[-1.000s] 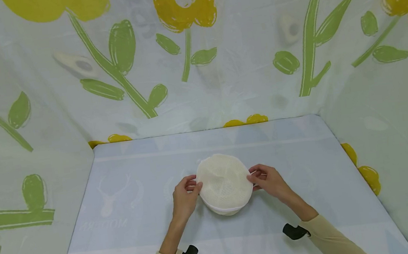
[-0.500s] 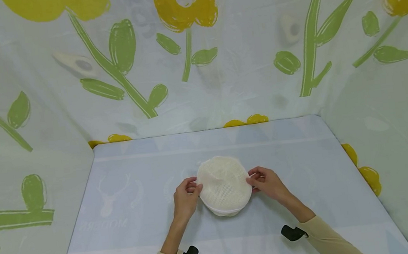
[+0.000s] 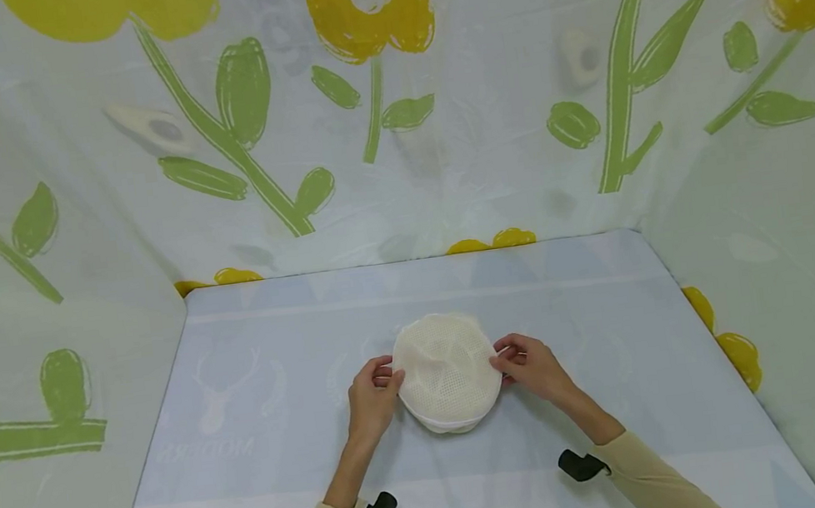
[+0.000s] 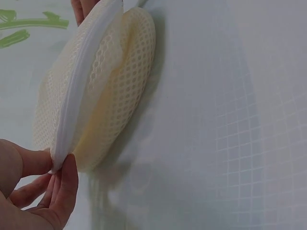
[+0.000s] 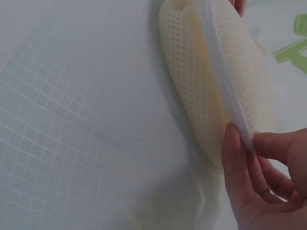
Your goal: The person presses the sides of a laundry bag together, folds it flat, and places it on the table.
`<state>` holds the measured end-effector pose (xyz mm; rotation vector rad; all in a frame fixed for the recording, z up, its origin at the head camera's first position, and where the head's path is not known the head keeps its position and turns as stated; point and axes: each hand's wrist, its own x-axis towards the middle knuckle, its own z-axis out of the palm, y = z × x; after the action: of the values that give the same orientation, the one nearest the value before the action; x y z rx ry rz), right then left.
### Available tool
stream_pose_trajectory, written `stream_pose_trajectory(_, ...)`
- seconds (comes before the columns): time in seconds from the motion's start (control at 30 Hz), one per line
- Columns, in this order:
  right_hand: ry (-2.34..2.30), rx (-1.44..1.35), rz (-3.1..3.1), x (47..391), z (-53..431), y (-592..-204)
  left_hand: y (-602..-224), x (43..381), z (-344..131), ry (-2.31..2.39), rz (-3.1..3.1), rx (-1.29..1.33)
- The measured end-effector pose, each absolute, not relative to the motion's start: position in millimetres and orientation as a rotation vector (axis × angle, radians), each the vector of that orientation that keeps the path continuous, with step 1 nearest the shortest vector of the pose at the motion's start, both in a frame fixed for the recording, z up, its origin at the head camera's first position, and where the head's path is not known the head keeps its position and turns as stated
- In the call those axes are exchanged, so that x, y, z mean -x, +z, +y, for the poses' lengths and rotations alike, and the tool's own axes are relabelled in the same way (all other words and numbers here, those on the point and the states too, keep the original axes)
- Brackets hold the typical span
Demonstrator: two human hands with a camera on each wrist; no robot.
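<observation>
A round cream mesh laundry bag (image 3: pixel 448 371) with a white band along its edge lies on the table in front of me. My left hand (image 3: pixel 372 394) pinches the left side of that edge between thumb and fingers. On the opposite side, my right hand (image 3: pixel 532 365) holds the edge the same way. From the left wrist view, the white band (image 4: pixel 79 81) stands raised above the lower mesh part (image 4: pixel 127 81), and a yellowish inner layer shows between them. The right wrist view has the thumb and fingers (image 5: pixel 233 143) closed on the band's near end.
The table (image 3: pixel 254 364) wears a pale blue and white cloth with faint printed deer and lettering. Flower-patterned curtains (image 3: pixel 401 196) rise at its back and sides. A black wrist device (image 3: pixel 581 465) sits by each beige sleeve (image 3: pixel 659 477).
My right hand has shifted slightly left and down, and the bag's upper face has tipped a little towards me. My left hand has barely moved; both keep hold of the edge.
</observation>
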<state>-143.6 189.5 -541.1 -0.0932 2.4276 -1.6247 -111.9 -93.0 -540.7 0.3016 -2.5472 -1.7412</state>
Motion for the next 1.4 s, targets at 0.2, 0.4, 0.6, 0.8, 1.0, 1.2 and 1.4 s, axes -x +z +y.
stream_pose_trajectory(0.2,-1.534,0.158,2.564,142,188,-539,-541,110,-90,-1.684,-2.523,-0.254)
stream_pose_trajectory(0.4,-1.524,0.438,2.775,140,186,-540,-543,107,-87,-1.458,-2.467,0.063)
stream_pose_trajectory(0.6,-1.468,0.835,2.882,142,183,-543,-546,106,-87,-1.204,-2.491,0.335)
stream_pose_trajectory(0.8,-1.313,0.994,2.857,142,182,-542,-550,107,-87,-1.115,-2.464,0.567)
stream_pose_trajectory(1.0,-1.230,1.140,2.804,141,182,-546,-552,106,-87,-1.015,-2.464,0.691)
stream_pose_trajectory(1.2,-1.155,1.217,2.799,141,180,-548,-553,105,-88,-0.988,-2.496,0.718)
stream_pose_trajectory(1.4,-1.056,1.244,2.796,140,178,-547,-553,105,-88,-1.000,-2.493,0.723)
